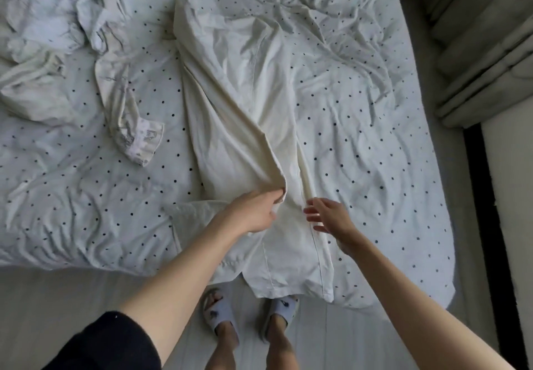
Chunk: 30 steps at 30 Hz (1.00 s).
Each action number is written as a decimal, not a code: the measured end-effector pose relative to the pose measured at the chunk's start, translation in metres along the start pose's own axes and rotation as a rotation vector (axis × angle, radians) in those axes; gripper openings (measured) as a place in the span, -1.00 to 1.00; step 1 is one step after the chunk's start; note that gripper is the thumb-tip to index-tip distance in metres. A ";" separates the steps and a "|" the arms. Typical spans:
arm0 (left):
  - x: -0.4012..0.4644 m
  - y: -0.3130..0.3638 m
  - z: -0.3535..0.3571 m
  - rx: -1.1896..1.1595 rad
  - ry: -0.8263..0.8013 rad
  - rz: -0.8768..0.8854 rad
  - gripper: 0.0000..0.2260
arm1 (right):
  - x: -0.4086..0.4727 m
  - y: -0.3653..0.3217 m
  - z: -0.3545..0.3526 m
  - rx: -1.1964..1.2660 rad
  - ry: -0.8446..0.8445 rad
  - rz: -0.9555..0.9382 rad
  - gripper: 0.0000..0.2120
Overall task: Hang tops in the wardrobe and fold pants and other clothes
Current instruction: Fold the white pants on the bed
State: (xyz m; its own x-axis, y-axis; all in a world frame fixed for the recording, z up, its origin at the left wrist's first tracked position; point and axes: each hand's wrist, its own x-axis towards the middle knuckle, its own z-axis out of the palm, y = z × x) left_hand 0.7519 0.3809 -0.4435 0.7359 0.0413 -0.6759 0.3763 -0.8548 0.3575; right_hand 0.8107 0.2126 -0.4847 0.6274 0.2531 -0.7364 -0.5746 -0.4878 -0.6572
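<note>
A pair of cream pants [245,104] lies lengthwise on the dotted bed sheet [375,139], its near end hanging over the bed's front edge. My left hand [253,211] pinches a raised fold of the pants' cloth near the middle of the garment. My right hand [331,219] hovers just to the right with fingers spread and relaxed, holding nothing, close to the pants' right seam. A heap of pale clothes [66,23] sits at the far left of the bed, with a patterned sleeve [135,136] trailing out of it.
The bed's front edge runs across the lower part of the view, with pale floor [72,297] below it and my slippered feet [248,320] there. Curtains [484,38] hang at the upper right, beside a dark strip along the bed's right side.
</note>
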 end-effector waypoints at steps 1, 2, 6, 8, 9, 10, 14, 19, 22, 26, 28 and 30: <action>-0.003 0.001 0.002 -0.034 -0.023 0.004 -0.53 | 0.003 -0.007 -0.004 0.004 0.012 -0.018 -0.81; -0.004 0.001 0.006 -0.094 -0.050 -0.004 -0.45 | 0.005 -0.014 -0.008 0.006 0.013 -0.040 -0.80; -0.008 0.005 0.028 -0.355 -0.166 0.033 -0.40 | 0.005 -0.029 -0.009 -0.055 -0.041 -0.098 -0.80; -0.009 0.008 0.037 -0.401 -0.199 0.076 -0.44 | 0.003 -0.028 -0.005 -0.139 -0.061 -0.108 -0.78; -0.009 0.009 0.041 -0.386 -0.210 0.095 -0.46 | 0.003 -0.027 -0.002 -0.182 -0.064 -0.118 -0.76; -0.009 0.009 0.045 -0.328 -0.211 0.106 -0.47 | 0.003 -0.026 0.002 -0.222 -0.063 -0.133 -0.73; -0.013 0.002 0.051 -0.059 -0.196 0.092 -0.44 | 0.004 -0.028 0.022 -0.381 -0.045 -0.225 -0.71; -0.032 -0.009 0.064 -0.110 -0.220 0.031 -0.32 | 0.005 -0.037 0.045 -0.566 -0.083 -0.291 -0.64; -0.046 -0.005 0.080 -0.159 -0.258 0.005 -0.35 | 0.009 -0.034 0.048 -0.715 -0.012 -0.227 -0.77; -0.049 0.009 0.085 -0.424 -0.253 0.031 -0.48 | 0.011 -0.015 0.040 -0.768 0.061 -0.135 -0.73; -0.048 0.017 0.083 -0.736 -0.191 0.028 -0.60 | 0.013 -0.007 0.032 -0.771 0.064 -0.094 -0.78; -0.045 0.023 0.082 -1.118 -0.190 -0.044 -0.65 | 0.015 0.001 0.019 -0.773 0.063 -0.064 -0.80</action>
State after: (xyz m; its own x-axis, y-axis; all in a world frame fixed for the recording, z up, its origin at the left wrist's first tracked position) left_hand 0.6813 0.3176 -0.4574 0.6483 -0.1011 -0.7546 0.7614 0.0906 0.6419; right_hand 0.8097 0.2320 -0.4994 0.6890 0.2636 -0.6751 -0.0210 -0.9239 -0.3821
